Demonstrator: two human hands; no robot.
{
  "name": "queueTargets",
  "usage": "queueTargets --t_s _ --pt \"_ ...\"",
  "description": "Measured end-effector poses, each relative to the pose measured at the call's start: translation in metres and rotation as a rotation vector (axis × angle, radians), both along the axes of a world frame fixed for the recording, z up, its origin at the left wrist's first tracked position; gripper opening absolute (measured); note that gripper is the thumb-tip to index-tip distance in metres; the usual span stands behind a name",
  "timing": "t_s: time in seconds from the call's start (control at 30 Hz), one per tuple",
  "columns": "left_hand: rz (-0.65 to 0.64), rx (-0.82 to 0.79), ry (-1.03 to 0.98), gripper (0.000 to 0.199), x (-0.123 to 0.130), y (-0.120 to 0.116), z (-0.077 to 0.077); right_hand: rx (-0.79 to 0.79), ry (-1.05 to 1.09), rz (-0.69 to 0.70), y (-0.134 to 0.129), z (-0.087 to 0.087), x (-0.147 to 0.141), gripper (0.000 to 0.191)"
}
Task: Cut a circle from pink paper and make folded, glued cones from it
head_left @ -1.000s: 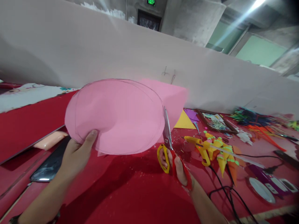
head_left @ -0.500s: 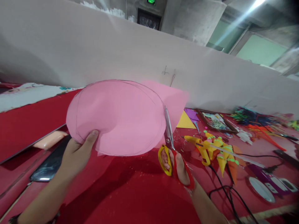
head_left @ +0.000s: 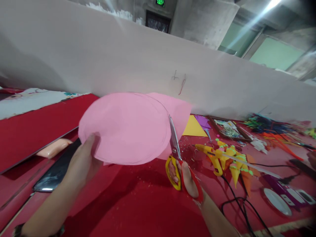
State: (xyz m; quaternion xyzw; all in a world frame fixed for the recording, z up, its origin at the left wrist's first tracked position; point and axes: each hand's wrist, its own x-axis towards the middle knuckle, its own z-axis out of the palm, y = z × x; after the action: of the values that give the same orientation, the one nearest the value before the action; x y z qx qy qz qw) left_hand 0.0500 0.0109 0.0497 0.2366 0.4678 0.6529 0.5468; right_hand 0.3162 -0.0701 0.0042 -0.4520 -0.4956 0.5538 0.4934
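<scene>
Pink paper (head_left: 125,128) is held up just to nine o'clock of the middle of the view, clear of the red tabletop (head_left: 138,197), its rounded outline drawn in dark lines. Nearest, at eight o'clock, the left hand (head_left: 82,161) pinches its lower left margin, thumb on the front face and the other fingers hidden behind. That thumb lay further in half a second ago; it is now by the edge, so the hold looks to have been renewed. At five o'clock, the right hand (head_left: 189,181) has its thumb through one scissor loop and its other fingers curled in the other; the scissors (head_left: 175,150) point toward eleven, blades against the drawn curve. I cannot tell whether they are biting. The sheet has come lower and its right end has slid slightly toward nine, the scissors with it, which seems to mean repositioning for the cut rather than much new cutting. The surplus flap (head_left: 180,107), at two o'clock beyond the blades, remains, so the trimming looks unfinished. Further off, a yellow glue gun (head_left: 214,158) lies at four and a yellow sheet (head_left: 195,127) at three, short of the pale wall (head_left: 118,56) toward twelve.
</scene>
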Motion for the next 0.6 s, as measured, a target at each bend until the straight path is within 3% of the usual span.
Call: queueTargets --t_s 0.07,0.13,0.2,0.27,0.37,0.43,0.53,0.6 --pt "-0.178 -0.103 -0.123 0.035 0.005 -0.003 0.007 0.006 -0.019 -0.001 0.0 0.001 -0.002 0.05" --pt "-0.478 -0.22 -0.244 0.05 0.009 -0.007 0.008 0.006 -0.029 -0.011 0.0 0.001 -0.004 0.05" --pt "-0.757 -0.303 -0.35 0.057 0.015 -0.011 0.004 0.01 -0.033 -0.02 0.001 0.001 -0.005 0.051" --pt "-0.916 -0.326 -0.395 0.051 0.022 -0.014 -0.004 0.011 -0.035 -0.018 0.002 0.0 -0.006 0.053" --pt "-0.918 -0.333 -0.315 0.027 0.034 -0.017 -0.019 0.01 -0.036 -0.009 0.001 0.0 -0.006 0.055" --pt "-0.786 -0.307 -0.274 0.016 0.039 -0.018 -0.026 0.003 -0.03 0.0 0.0 -0.001 -0.006 0.056" --pt "-0.646 -0.272 -0.329 0.013 0.046 -0.02 -0.026 -0.006 -0.019 0.024 -0.002 -0.002 -0.005 0.055" --pt "-0.685 -0.282 -0.393 0.014 0.051 -0.023 -0.023 -0.009 -0.009 0.055 -0.003 -0.005 -0.005 0.055"
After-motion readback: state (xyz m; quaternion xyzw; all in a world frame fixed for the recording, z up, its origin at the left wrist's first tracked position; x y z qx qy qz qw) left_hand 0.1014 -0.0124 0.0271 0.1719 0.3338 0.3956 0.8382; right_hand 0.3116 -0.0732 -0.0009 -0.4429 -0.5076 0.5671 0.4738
